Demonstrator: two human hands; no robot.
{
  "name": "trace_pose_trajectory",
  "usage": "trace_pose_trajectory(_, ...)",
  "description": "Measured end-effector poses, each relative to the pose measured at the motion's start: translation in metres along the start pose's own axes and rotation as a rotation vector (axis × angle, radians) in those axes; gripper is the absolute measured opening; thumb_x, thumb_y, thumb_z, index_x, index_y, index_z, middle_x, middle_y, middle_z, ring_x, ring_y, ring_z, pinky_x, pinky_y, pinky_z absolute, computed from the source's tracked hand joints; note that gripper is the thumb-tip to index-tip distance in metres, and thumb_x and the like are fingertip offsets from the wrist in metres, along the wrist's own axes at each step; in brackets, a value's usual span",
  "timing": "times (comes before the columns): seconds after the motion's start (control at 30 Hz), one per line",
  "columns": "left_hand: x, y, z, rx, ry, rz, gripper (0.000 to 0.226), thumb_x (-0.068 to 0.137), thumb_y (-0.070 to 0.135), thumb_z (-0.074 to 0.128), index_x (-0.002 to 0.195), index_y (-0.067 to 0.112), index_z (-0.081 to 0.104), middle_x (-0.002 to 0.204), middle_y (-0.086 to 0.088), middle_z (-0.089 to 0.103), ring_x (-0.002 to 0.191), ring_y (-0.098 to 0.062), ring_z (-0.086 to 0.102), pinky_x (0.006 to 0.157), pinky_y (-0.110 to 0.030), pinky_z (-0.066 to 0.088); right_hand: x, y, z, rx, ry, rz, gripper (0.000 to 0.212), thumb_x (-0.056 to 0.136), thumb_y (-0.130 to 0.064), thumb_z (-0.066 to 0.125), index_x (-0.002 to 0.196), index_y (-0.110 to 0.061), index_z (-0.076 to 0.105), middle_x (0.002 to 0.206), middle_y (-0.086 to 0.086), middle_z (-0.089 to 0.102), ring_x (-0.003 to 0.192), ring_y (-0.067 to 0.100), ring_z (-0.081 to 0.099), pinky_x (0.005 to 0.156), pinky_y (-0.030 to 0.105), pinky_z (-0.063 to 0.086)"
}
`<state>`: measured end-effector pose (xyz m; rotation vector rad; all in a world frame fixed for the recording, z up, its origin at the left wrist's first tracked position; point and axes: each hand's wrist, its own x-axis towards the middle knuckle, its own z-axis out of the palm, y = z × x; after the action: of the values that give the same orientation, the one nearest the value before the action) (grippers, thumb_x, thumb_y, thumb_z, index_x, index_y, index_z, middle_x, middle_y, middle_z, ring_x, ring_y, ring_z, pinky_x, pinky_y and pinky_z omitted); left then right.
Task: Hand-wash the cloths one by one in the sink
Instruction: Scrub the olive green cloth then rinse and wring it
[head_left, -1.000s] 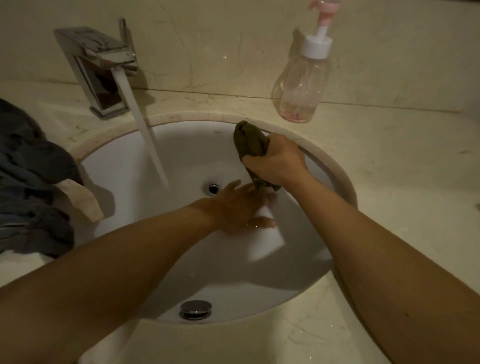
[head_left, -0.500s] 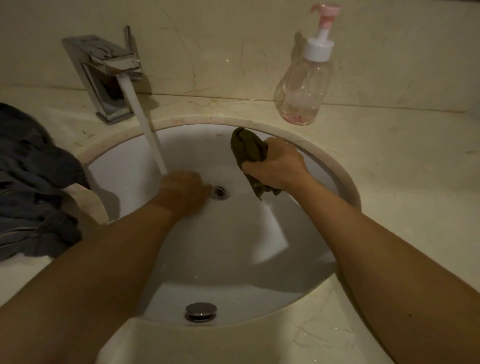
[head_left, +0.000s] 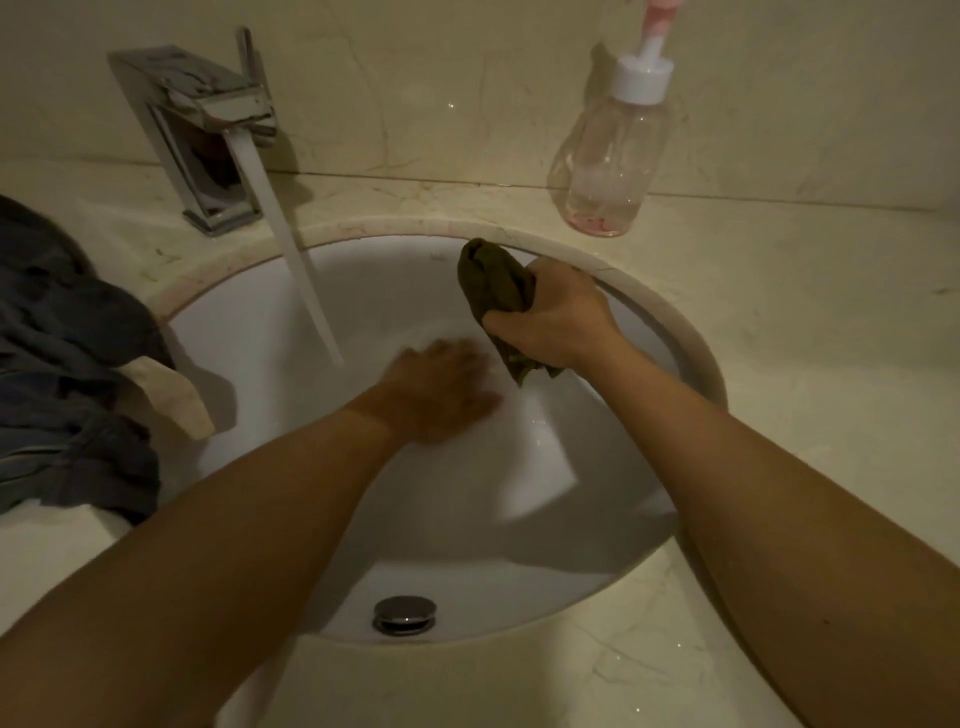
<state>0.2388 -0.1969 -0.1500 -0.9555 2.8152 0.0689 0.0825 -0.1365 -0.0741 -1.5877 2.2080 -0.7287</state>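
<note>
A white oval sink is set in a beige marble counter. Water runs in a slanted stream from the chrome tap into the bowl. My right hand grips a bunched olive-green cloth above the right side of the bowl; one end sticks up from my fist and the other hangs below. My left hand is blurred, fingers extended, low in the bowl over the drain area, just left of the hanging cloth end. It holds nothing.
A pile of dark grey cloths lies on the counter at the left, with a beige piece hanging over the sink rim. A clear pump bottle with pink liquid stands at the back right. An overflow cap sits on the sink's near wall.
My left hand swept left under the stream, then back right toward the hanging cloth end. My right hand kept its grip on the olive cloth and stayed almost still.
</note>
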Motion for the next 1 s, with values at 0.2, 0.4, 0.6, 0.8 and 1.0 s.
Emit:
trace_pose_trajectory(0.2, -0.028, -0.062, -0.004, 0.066, 0.003, -0.428, 0.037, 0.105, 0.031, 0.041, 0.135, 0.011, 0.05, 0.133, -0.014, 0.053, 0.122, -0.036, 0.053, 0.1, -0.051, 0.047, -0.002, -0.001, 0.001, -0.025, -0.003, -0.027, 0.028, 0.083, -0.044, 0.075, 0.091, -0.023, 0.058, 0.08, -0.002, 0.065, 0.074, 0.017, 0.065, 0.063, 0.031, 0.055)
trace_pose_trajectory(0.4, -0.02, -0.056, -0.024, -0.039, 0.069, -0.33, 0.02, 0.096, 0.032, 0.053, 0.112, 0.02, 0.057, 0.122, -0.009, 0.062, 0.111, -0.033, 0.059, 0.093, -0.042, 0.049, -0.002, -0.001, 0.0, -0.06, -0.012, -0.021, 0.029, 0.083, -0.045, 0.075, 0.093, -0.025, 0.056, 0.084, -0.002, 0.064, 0.076, 0.016, 0.063, 0.063, 0.031, 0.053)
trace_pose_trajectory(0.6, -0.017, -0.041, -0.034, -0.068, -0.032, -0.055, 0.04, 0.097, 0.035, 0.054, 0.136, 0.029, 0.059, 0.141, 0.002, 0.055, 0.127, -0.024, 0.053, 0.106, -0.039, 0.044, -0.001, -0.002, 0.0, -0.056, -0.01, -0.016, 0.029, 0.082, -0.045, 0.075, 0.088, -0.027, 0.054, 0.084, -0.002, 0.064, 0.074, 0.016, 0.063, 0.06, 0.029, 0.051)
trace_pose_trajectory(0.8, -0.017, -0.036, -0.033, -0.025, -0.184, -0.065, 0.048, 0.102, 0.038, 0.046, 0.15, 0.035, 0.043, 0.159, 0.003, 0.036, 0.143, -0.024, 0.037, 0.114, -0.036, 0.031, -0.004, -0.005, -0.003, -0.048, -0.027, -0.013, 0.03, 0.082, -0.044, 0.075, 0.087, -0.026, 0.052, 0.085, -0.001, 0.063, 0.076, 0.018, 0.063, 0.062, 0.029, 0.051)
trace_pose_trajectory(1.0, -0.01, -0.036, -0.012, 0.069, -0.337, -0.111, 0.056, 0.106, 0.052, 0.02, 0.159, 0.037, 0.012, 0.168, 0.009, -0.009, 0.153, -0.021, -0.019, 0.118, -0.063, -0.008, -0.005, -0.005, -0.003, -0.052, -0.036, -0.008, 0.03, 0.082, -0.043, 0.076, 0.088, -0.024, 0.054, 0.087, 0.0, 0.064, 0.079, 0.019, 0.064, 0.063, 0.03, 0.053)
